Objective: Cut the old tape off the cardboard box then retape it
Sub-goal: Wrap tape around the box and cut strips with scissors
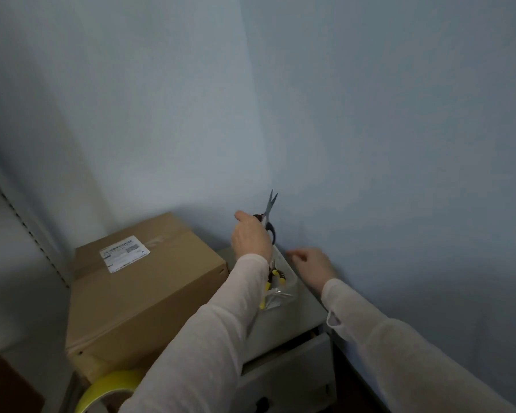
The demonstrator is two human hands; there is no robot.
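The left hand (251, 238) curls its fingers round the scissors (269, 210) — blades up, beside the cardboard box (149, 281). The right hand (310, 260) hovers, fingers loosely curled.

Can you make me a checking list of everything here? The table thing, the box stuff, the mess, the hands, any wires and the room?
Surface: white cabinet top; its drawer is slightly open.
Job's things: cardboard box closed, with old tape and a white label on top; scissors with blades up and tips slightly apart; yellow tape roll in front of the box.
Clutter: clear bag holding yellow-and-black items, on the cabinet.
Hands: left hand grips the scissors; right hand holds nothing, fingers loosely curled, above the cabinet.
Cables: nothing seen.
Surroundings: pale blue wall; shelf rail at left.
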